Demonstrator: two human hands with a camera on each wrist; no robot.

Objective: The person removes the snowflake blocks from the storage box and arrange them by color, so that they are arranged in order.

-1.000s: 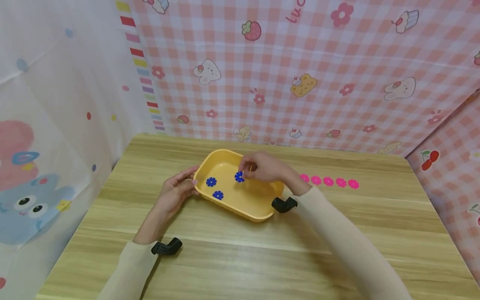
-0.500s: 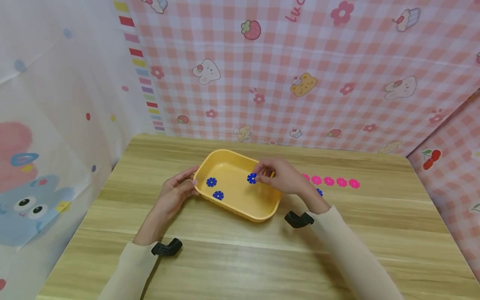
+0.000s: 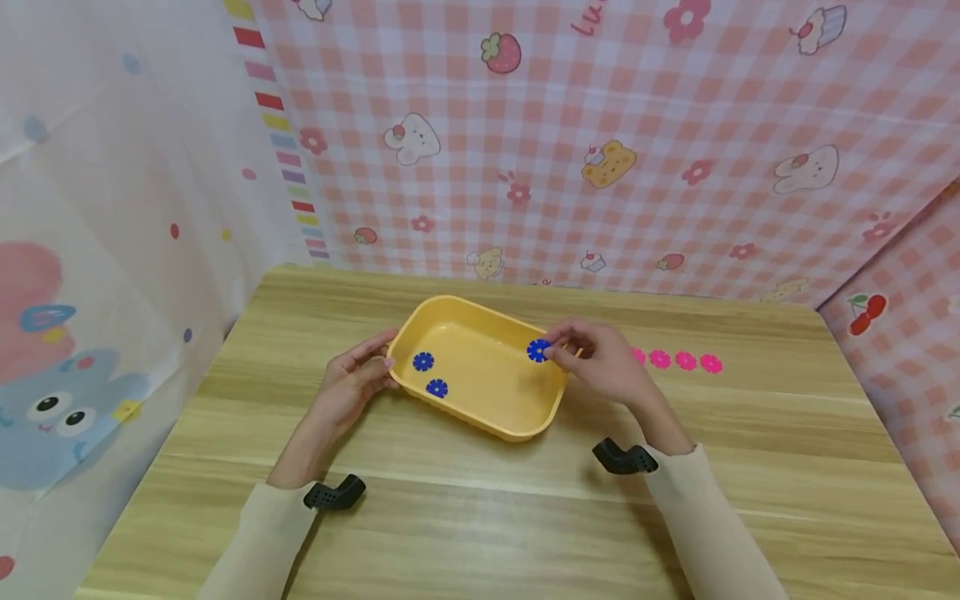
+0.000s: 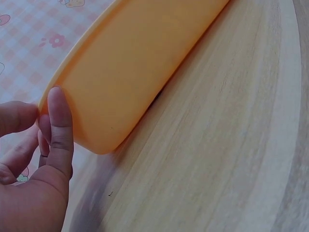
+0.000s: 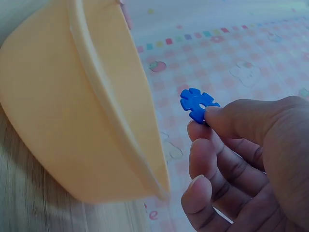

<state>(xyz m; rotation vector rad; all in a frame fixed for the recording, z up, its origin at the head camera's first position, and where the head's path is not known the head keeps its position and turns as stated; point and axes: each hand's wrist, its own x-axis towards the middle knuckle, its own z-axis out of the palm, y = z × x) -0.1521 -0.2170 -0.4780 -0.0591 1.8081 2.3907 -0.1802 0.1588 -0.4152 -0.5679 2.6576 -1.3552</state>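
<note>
My left hand (image 3: 351, 383) pinches the left end of a yellow plastic basin (image 3: 480, 408) at its rim; in the left wrist view the thumb and fingers lie on either side of the basin's wall (image 4: 125, 72). Between thumb and index finger, my right hand (image 3: 600, 358) holds a blue snowflake disc (image 3: 537, 350), a notched round piece with a hole, above the basin's right end. The right wrist view shows the same blue disc (image 5: 195, 104) raised beside the rim. Inside the basin, toward its left end, lie two more blue discs (image 3: 423, 362).
Several pink snowflake discs (image 3: 686, 361) form a row on the wooden table (image 3: 465, 517), right of the basin; my right hand covers part of that row. A pink checked cloth (image 3: 465, 192) hangs behind the table, and a white patterned cloth (image 3: 150, 292) hangs at the left.
My right hand has moved right with the blue disc, from over the basin's middle to its right end. A blue disc near the pink row is now hidden. My left hand stays put.
</note>
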